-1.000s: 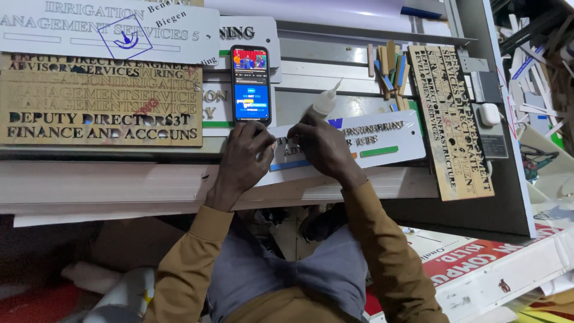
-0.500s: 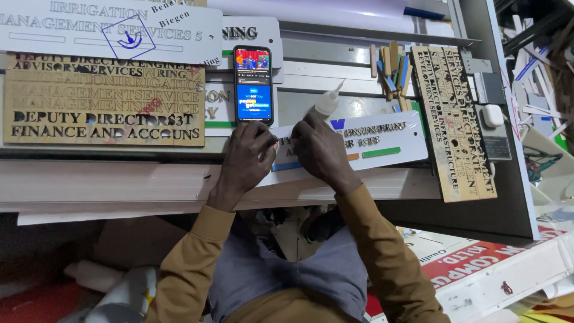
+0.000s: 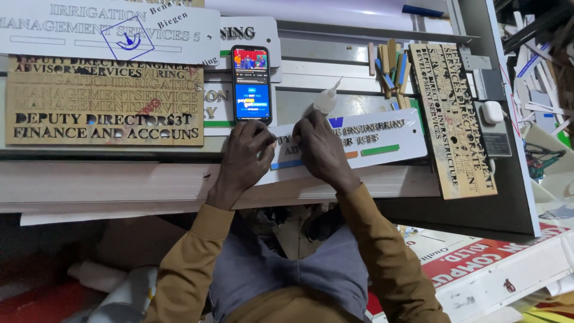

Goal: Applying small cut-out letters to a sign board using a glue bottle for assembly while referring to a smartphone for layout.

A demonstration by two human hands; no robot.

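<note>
A white sign plate (image 3: 382,140) with cut-out letters and green, orange and blue strips lies on the workbench in front of me. My right hand (image 3: 320,146) rests on its left part and grips a small white glue bottle (image 3: 326,101) whose nozzle points up and away. My left hand (image 3: 245,152) presses its fingertips on the plate's left end, close beside the right hand. What lies under the fingertips is hidden.
A smartphone (image 3: 251,84) with a lit screen stands just behind my hands. A gold letter sheet (image 3: 104,101) lies at the left, another gold sheet (image 3: 454,119) at the right, a white sign (image 3: 107,30) at the back. Wooden sticks (image 3: 391,66) lie behind.
Both hands stay on the plate's left end with only slight finger shifts; the view has moved a little.
</note>
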